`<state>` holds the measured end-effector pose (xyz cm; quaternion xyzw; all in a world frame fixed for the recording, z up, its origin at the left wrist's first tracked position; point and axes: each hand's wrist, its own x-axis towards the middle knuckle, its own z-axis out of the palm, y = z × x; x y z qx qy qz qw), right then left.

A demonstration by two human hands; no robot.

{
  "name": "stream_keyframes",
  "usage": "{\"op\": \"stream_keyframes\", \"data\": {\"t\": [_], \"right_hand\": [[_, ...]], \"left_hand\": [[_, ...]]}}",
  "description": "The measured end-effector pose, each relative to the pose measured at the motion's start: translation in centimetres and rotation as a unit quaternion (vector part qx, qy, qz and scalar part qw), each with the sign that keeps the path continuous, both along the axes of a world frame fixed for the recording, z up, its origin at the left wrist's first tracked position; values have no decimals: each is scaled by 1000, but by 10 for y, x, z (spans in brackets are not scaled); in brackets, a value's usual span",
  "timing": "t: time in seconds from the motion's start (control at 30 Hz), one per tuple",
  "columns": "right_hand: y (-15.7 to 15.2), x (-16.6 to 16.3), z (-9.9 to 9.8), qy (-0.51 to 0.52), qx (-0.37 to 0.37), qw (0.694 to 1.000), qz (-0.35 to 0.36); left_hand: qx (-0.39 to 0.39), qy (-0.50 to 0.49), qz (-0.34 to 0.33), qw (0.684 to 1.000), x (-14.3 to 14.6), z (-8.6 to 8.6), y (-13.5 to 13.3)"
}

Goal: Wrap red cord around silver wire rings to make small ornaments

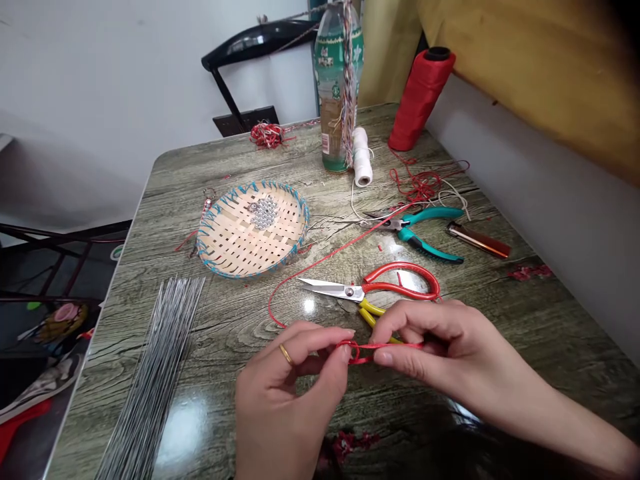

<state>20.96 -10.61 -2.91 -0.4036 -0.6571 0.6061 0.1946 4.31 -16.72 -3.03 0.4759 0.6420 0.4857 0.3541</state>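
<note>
My left hand (295, 393) pinches one end of a short stretch of red cord (380, 347), where the cord forms a small loop at my fingertips. My right hand (430, 340) pinches the same cord a little to the right, fingers curled round it. The cord runs on in a long curve over the table toward the red spool (420, 100). Just behind my hands lie red-handled scissors (380, 287), and something yellow (373, 313) shows under my right fingers.
A woven basket (235, 253) holds small metal bits. A bundle of steel wires (155, 373) lies at the left. Teal pliers (425, 230), a lighter (480, 241), a white spool (362, 157), a bottle (336, 87) and tangled red thread (423, 183) sit farther back.
</note>
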Motion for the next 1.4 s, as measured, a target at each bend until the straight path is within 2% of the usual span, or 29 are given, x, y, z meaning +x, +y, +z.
{"op": "stream_keyframes", "data": {"t": [0.07,0.2,0.27,0.33,0.4,0.5,0.63,0.73,0.83,0.93,1.03,1.23,1.4], "right_hand": [[-1,1,-1,-24,96,995,20],[-5,3,-2,-47,230,970,56],[-6,3,-3,-66,279,956,66],[-7,3,-2,-85,294,949,69],[-5,3,-2,-92,267,956,74],[-2,4,0,-78,200,974,77],[2,7,2,-62,148,985,68],[4,9,3,-28,70,996,56],[6,8,0,12,-42,998,46],[9,6,-5,37,-150,987,53],[11,2,-11,54,-220,972,65],[13,-4,-18,75,-269,958,67],[12,-5,-21,66,-245,965,57]], "left_hand": [[-17,-16,-1,1000,0,2,1],[-44,-11,19,999,3,3,-1],[-37,22,35,998,5,1,-3],[-17,69,46,996,6,-2,-4],[15,122,37,992,5,-4,-5],[71,186,-23,980,1,-5,-6],[89,204,-87,971,-3,-4,-4],[54,150,-86,983,-4,-3,-3],[-16,38,-67,997,-2,-1,-3],[-60,-76,-65,993,0,0,-2],[-96,-155,-70,981,1,-1,-2],[-130,-224,-80,962,0,-2,-1],[-143,-240,-103,955,1,0,0]]}}
